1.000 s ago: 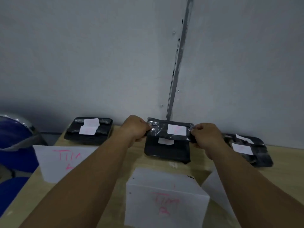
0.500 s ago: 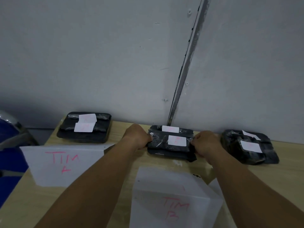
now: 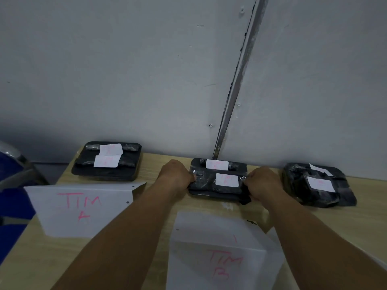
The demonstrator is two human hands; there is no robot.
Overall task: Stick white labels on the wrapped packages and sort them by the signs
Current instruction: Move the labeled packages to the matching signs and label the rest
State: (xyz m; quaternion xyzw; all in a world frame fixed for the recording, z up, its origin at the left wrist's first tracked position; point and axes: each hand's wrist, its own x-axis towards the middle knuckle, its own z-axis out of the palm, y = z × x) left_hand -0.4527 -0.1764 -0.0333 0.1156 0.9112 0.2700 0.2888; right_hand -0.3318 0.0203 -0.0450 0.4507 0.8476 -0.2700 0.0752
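Observation:
A black wrapped package [image 3: 206,182] with a white label [image 3: 227,180] lies on the middle black tray [image 3: 238,167] by the wall. My left hand [image 3: 174,174] grips its left end and my right hand [image 3: 262,182] grips its right end. Behind it on the same tray sits another labelled package [image 3: 216,164]. The left tray [image 3: 106,174] carries two labelled packages. At the right stands a third pile of labelled packages [image 3: 318,185]. A white sign marked "TIM A" [image 3: 81,208] stands before the left tray, and a sign marked "TIM B" [image 3: 222,252] before the middle one.
The wooden table [image 3: 152,208] ends at the grey wall [image 3: 146,70], which has a metal strip [image 3: 236,80] running down to the middle tray. A blue chair [image 3: 12,185] stands off the table's left edge. Part of a third white sign [image 3: 278,237] shows behind my right forearm.
Both hands have lowered the labelled package from above the middle tray down onto it, in front of the other package. The camera has tilted slightly.

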